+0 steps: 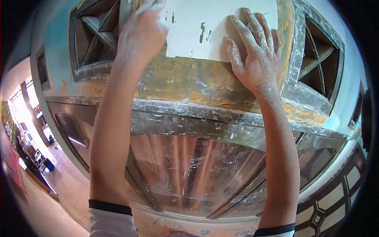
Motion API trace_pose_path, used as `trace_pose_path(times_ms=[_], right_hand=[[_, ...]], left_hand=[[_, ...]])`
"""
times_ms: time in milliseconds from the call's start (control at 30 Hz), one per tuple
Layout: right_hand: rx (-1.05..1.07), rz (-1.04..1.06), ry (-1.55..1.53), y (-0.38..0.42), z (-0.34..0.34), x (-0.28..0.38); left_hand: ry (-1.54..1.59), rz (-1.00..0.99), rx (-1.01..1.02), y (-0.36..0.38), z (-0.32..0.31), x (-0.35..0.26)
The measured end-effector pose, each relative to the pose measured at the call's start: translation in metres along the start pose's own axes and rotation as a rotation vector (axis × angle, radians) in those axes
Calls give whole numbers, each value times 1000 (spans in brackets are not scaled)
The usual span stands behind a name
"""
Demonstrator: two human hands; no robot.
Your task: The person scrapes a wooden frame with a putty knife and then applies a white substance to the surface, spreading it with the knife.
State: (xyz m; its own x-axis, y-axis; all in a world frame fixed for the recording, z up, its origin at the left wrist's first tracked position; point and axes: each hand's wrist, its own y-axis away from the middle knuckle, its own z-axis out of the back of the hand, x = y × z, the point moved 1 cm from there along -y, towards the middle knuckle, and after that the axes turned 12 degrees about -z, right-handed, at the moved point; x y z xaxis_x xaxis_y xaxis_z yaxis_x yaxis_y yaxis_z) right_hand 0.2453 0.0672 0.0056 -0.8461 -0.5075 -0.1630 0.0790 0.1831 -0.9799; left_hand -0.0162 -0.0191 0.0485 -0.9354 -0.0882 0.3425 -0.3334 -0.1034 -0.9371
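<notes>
A white panel (185,35) with dark chipped marks lies against the worn, yellow-brown wall surface (177,79) at the top centre. My right hand (258,55), dusted with white powder, rests flat on the panel's lower right part with its fingers spread. Near the panel's left edge is my left hand (146,33), also powdery; its fingers are smeared at the top of the view, and whatever it may hold cannot be made out.
Wooden vent frames with crossed bars stand at left (98,33) and right (318,59). A paint-spotted ledge (189,110) runs below, above glass panes (189,170). A bright doorway (29,94) shows at far left, a patterned grille (331,201) at lower right.
</notes>
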Motion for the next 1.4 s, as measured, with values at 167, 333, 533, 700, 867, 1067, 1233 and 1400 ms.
trace_pose_path(times_ms=[167,333,533,700,867,1067,1233,1400], right_hand=[[60,-54,-60,-1,6,6],[122,-99,-174,-2,12,8],[60,-85,-171,0,6,5],[6,-61,-124,1,4,6],[33,-73,-148,0,8,6],[48,-84,-191,2,3,2],[-32,-80,-180,3,2,5],[-31,-73,-177,4,5,7]], left_hand=[[103,-12,-134,36,5,-36],[69,162,186,-39,18,-23],[98,203,85,17,19,-53],[122,27,-83,45,18,-73],[-38,220,160,-36,5,-41],[-22,176,262,11,7,-59],[108,54,-38,111,2,-101],[199,110,-3,76,10,-95]])
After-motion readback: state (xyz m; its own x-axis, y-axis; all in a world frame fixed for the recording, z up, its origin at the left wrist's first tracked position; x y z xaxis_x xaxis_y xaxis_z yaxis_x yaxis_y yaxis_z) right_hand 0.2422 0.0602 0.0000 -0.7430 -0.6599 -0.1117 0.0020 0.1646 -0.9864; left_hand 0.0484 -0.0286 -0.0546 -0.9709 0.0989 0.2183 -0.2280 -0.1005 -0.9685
